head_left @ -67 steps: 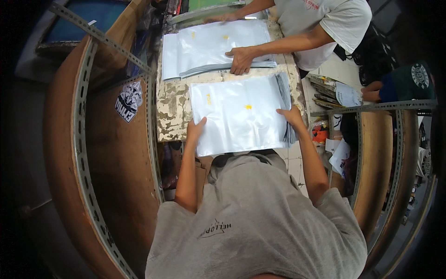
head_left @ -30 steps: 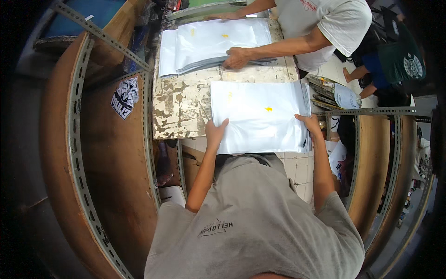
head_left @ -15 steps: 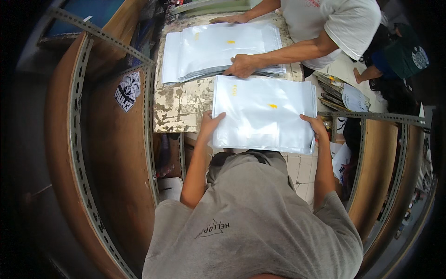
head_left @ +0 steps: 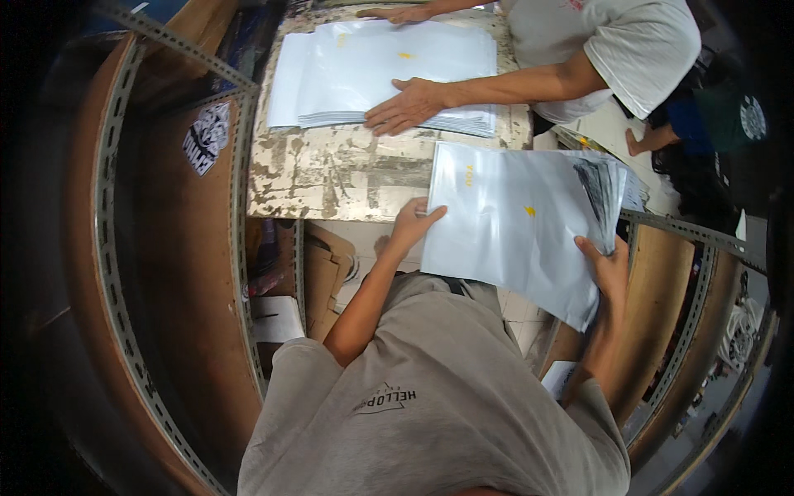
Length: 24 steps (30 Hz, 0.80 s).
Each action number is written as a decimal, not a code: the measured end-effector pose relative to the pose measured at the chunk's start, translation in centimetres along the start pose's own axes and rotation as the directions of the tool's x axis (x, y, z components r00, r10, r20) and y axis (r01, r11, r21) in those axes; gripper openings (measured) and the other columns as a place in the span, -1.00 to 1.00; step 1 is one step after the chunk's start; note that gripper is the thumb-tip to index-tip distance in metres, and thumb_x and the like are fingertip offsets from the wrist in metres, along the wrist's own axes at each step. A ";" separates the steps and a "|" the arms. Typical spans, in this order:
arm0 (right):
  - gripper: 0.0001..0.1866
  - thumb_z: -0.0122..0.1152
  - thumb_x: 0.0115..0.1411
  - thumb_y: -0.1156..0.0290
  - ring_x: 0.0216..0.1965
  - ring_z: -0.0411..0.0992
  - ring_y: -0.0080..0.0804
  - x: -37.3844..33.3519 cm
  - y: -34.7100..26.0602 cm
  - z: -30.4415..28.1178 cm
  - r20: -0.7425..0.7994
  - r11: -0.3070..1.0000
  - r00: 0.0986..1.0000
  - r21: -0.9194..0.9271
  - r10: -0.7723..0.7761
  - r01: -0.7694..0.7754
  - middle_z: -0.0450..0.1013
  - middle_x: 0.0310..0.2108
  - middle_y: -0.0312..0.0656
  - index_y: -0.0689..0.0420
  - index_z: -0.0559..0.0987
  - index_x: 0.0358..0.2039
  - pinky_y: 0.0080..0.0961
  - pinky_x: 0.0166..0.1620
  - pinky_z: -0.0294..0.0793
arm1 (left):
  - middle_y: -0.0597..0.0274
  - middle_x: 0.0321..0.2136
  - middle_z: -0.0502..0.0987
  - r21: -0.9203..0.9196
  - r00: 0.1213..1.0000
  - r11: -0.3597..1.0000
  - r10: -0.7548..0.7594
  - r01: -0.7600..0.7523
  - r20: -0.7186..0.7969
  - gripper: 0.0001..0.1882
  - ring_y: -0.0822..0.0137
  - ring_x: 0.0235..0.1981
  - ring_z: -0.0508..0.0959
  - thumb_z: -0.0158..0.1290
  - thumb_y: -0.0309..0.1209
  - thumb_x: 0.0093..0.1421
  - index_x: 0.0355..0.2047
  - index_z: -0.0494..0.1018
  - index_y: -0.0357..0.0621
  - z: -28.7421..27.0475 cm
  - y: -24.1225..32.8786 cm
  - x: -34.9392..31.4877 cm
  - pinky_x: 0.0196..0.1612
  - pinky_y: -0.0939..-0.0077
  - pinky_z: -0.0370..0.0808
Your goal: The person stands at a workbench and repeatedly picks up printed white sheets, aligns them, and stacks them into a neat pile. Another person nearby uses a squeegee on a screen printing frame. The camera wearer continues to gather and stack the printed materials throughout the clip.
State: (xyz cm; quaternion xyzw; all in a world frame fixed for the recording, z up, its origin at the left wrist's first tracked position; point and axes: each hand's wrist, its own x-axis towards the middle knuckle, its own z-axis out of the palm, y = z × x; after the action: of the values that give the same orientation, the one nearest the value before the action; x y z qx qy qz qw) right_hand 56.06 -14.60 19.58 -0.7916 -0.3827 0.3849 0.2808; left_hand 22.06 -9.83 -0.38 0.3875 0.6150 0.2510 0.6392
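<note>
Between my hands I hold a stack of pale grey plastic sheets or bags (head_left: 513,223) with small yellow prints, off the near right side of the table. My left hand (head_left: 416,221) pinches its left edge, thumb on top. Gripping the right edge is my right hand (head_left: 606,269); there the layers fan apart and the near corner bends down. Across the table lies a second stack of the same plastic (head_left: 364,70), and a co-worker's hand (head_left: 405,103) rests flat on its near edge. The co-worker's other hand (head_left: 394,14) touches its far edge.
The table (head_left: 322,169) has a worn, paint-flecked top. Shelving with metal posts stands on my left (head_left: 107,215) and right (head_left: 662,289). A co-worker in a white shirt (head_left: 571,58) leans in from the far right, and another person (head_left: 711,116) is beyond.
The stack in my hands has moved right and tilted, its right edge fanning open. My body has turned right. The co-worker's near hand has opened flat on the other stack, which looks more even.
</note>
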 end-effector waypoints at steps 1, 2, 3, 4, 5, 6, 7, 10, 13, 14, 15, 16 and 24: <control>-0.61 0.46 -0.05 0.39 -0.37 0.50 -0.42 -1.9 -2.5 -0.8 -0.013 0.999 1.000 -0.027 -0.028 0.027 0.56 -0.37 -0.15 0.29 0.59 -0.22 -0.50 -0.24 0.46 | -0.02 -0.10 0.51 -0.020 0.998 1.000 0.011 -0.010 0.057 -0.13 0.26 -0.13 0.56 0.32 -0.02 0.01 0.13 0.27 -0.40 1.0 0.3 -0.3 -0.08 0.43 0.51; -0.60 0.49 -0.07 0.39 -0.36 0.49 -0.42 -3.8 -5.4 -1.5 -0.050 0.996 0.998 -0.083 -0.023 0.019 0.56 -0.36 -0.16 0.28 0.59 -0.22 -0.50 -0.22 0.45 | -0.02 -0.08 0.49 -0.047 0.994 0.999 0.024 -0.019 0.110 -0.12 0.27 -0.10 0.54 0.32 -0.01 0.01 0.15 0.26 -0.40 2.4 0.8 -0.9 -0.06 0.41 0.51; -0.59 0.51 -0.08 0.38 -0.34 0.49 -0.43 -5.3 -7.9 -2.4 -0.084 0.990 0.996 -0.144 -0.021 0.009 0.55 -0.35 -0.16 0.26 0.59 -0.22 -0.51 -0.21 0.45 | -0.03 -0.05 0.47 -0.079 0.986 0.997 0.037 -0.025 0.160 -0.11 0.27 -0.07 0.52 0.32 -0.01 0.02 0.16 0.24 -0.39 3.8 1.0 -1.2 -0.03 0.39 0.50; -0.57 0.53 -0.10 0.37 -0.33 0.49 -0.43 -6.4 -9.0 -3.9 -0.101 0.979 0.994 -0.204 -0.036 0.015 0.54 -0.34 -0.17 0.26 0.58 -0.22 -0.51 -0.19 0.45 | -0.05 0.02 0.41 -0.133 0.965 0.991 0.046 -0.011 0.258 -0.09 0.27 0.02 0.47 0.31 -0.03 0.04 0.20 0.18 -0.39 5.5 0.7 -0.8 0.04 0.36 0.45; -0.54 0.55 -0.13 0.36 -0.32 0.49 -0.43 -6.8 -10.0 -5.3 -0.098 0.965 0.993 -0.260 -0.068 0.040 0.54 -0.33 -0.18 0.26 0.58 -0.22 -0.51 -0.18 0.45 | -0.06 0.09 0.36 -0.189 0.943 0.982 0.065 -0.002 0.328 -0.06 0.28 0.10 0.41 0.30 -0.05 0.06 0.24 0.11 -0.39 7.2 0.2 -0.1 0.12 0.34 0.40; -0.50 0.56 -0.15 0.35 -0.30 0.48 -0.41 -7.2 -11.6 -6.6 -0.093 0.961 0.993 -0.273 -0.067 0.039 0.53 -0.31 -0.17 0.27 0.56 -0.20 -0.49 -0.16 0.45 | -0.05 0.14 0.29 -0.323 0.895 0.944 0.085 0.068 0.438 -0.06 0.25 0.16 0.34 0.26 -0.04 0.10 0.27 0.05 -0.36 8.9 -0.5 0.7 0.19 0.31 0.31; -0.46 0.57 -0.17 0.34 -0.29 0.48 -0.39 -7.9 -13.5 -7.4 -0.089 0.956 0.994 -0.292 -0.067 0.038 0.52 -0.29 -0.15 0.28 0.54 -0.18 -0.47 -0.14 0.45 | -0.03 0.20 0.21 -0.443 0.834 0.883 0.125 0.153 0.538 -0.05 0.22 0.22 0.27 0.22 -0.03 0.13 0.30 0.00 -0.33 10.7 -1.3 1.5 0.26 0.27 0.22; -0.26 0.58 -0.23 0.34 -0.24 0.46 -0.26 -10.7 -17.7 -9.0 -0.235 0.933 0.968 -0.359 -0.092 0.002 0.47 -0.25 -0.02 0.28 0.43 -0.03 -0.38 -0.04 0.43 | 0.08 0.30 0.07 -0.601 0.616 0.745 0.336 0.289 0.712 -0.06 0.21 0.33 0.11 0.14 0.01 0.20 0.34 -0.09 -0.24 15.6 -0.2 2.1 0.39 0.20 0.01; -0.26 0.52 -0.19 0.27 -0.27 0.48 -0.29 -11.0 -20.2 -10.4 -0.279 0.867 0.939 -0.496 -0.202 0.039 0.47 -0.28 -0.03 0.32 0.41 -0.02 -0.40 -0.11 0.45 | 0.13 0.29 0.12 -0.723 0.548 0.530 0.478 0.443 0.686 -0.07 0.23 0.30 0.15 0.10 0.07 0.20 0.34 -0.07 -0.21 17.8 2.9 1.5 0.37 0.18 0.04; -0.32 0.51 -0.14 0.31 -0.32 0.48 -0.34 -10.6 -20.6 -11.8 -0.243 0.870 0.943 -0.485 -0.226 0.084 0.47 -0.31 -0.09 0.28 0.41 -0.03 -0.44 -0.16 0.46 | 0.12 0.28 0.14 -0.742 0.584 0.516 0.468 0.428 0.663 -0.08 0.23 0.30 0.16 0.09 0.08 0.20 0.33 -0.06 -0.21 17.6 4.0 1.0 0.36 0.19 0.05; -0.31 0.48 -0.11 0.27 -0.33 0.48 -0.33 -10.3 -20.5 -12.8 -0.241 0.873 0.938 -0.476 -0.248 0.108 0.48 -0.31 -0.07 0.27 0.40 0.00 -0.44 -0.17 0.47 | 0.11 0.27 0.16 -0.755 0.619 0.505 0.449 0.419 0.644 -0.09 0.23 0.29 0.17 0.08 0.09 0.20 0.33 -0.05 -0.22 17.1 5.5 -0.1 0.35 0.19 0.07; -0.30 0.45 -0.08 0.24 -0.34 0.49 -0.31 -10.3 -20.2 -13.8 -0.251 0.875 0.932 -0.469 -0.261 0.119 0.48 -0.31 -0.05 0.27 0.39 0.04 -0.44 -0.18 0.49 | 0.10 0.26 0.18 -0.764 0.652 0.496 0.425 0.413 0.628 -0.09 0.22 0.29 0.17 0.07 0.09 0.21 0.33 -0.03 -0.22 16.7 6.2 -0.8 0.34 0.19 0.08; -0.28 0.38 -0.01 0.19 -0.33 0.51 -0.28 -5.5 -15.2 -15.8 -0.306 0.963 0.943 -0.263 -0.134 0.051 0.51 -0.22 0.02 0.31 0.37 0.10 -0.42 -0.16 0.48 | 0.13 0.05 0.40 -0.673 0.888 0.738 0.276 0.050 0.368 -0.37 0.33 0.07 0.39 0.08 -0.22 0.23 0.24 0.18 -0.22 7.7 6.3 -4.5 0.12 0.39 0.34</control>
State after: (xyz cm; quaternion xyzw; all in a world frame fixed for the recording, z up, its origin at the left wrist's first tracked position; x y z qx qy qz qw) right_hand 60.91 -13.14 41.62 -0.8537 -0.4145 0.1857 0.2548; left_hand 30.10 -11.24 6.90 0.2183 0.2961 0.3975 0.8406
